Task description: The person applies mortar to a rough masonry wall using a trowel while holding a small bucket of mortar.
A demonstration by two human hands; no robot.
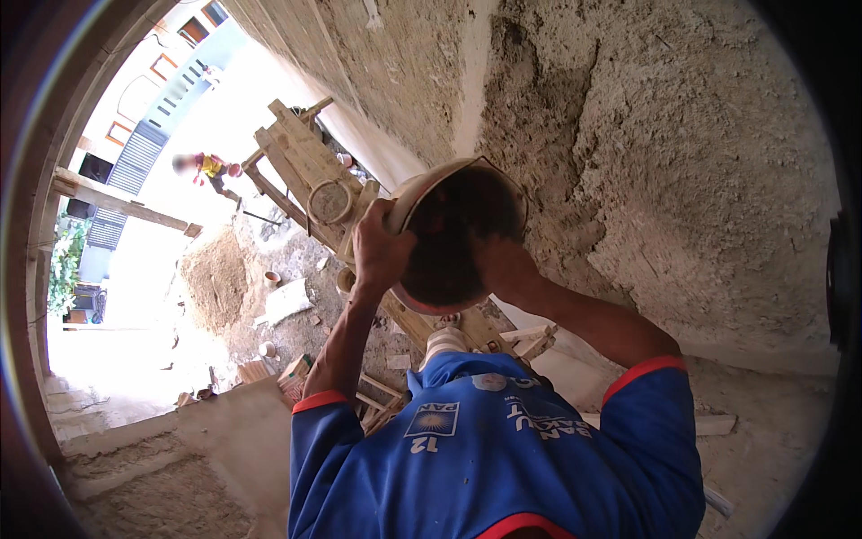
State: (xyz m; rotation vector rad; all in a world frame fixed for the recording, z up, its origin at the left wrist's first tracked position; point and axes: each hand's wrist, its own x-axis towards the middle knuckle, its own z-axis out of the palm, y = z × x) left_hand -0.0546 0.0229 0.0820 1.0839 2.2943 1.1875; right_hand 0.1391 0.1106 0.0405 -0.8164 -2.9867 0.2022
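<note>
A large bucket (416, 190) is tilted in front of my chest, its dark mouth turned toward me. My left hand (382, 250) is closed over the left side of its rim, thumb on the inside. My right hand (503, 268) reaches into the mouth from the right. Shadow covers its fingers, so I cannot make out whether they hold anything. What lies inside the bucket is too dark to tell. Just left of the bucket, a smaller round pail (330, 202) sits on the scaffold planks (301, 153).
A rough mortar-covered wall (664, 180) rises on the right. Below to the left are a sand pile (214, 278), a white sack (287, 301), a small pail (272, 279) and bricks (294, 379). Another person (214, 168) stands on the ground farther off. A wooden beam (126, 202) crosses at left.
</note>
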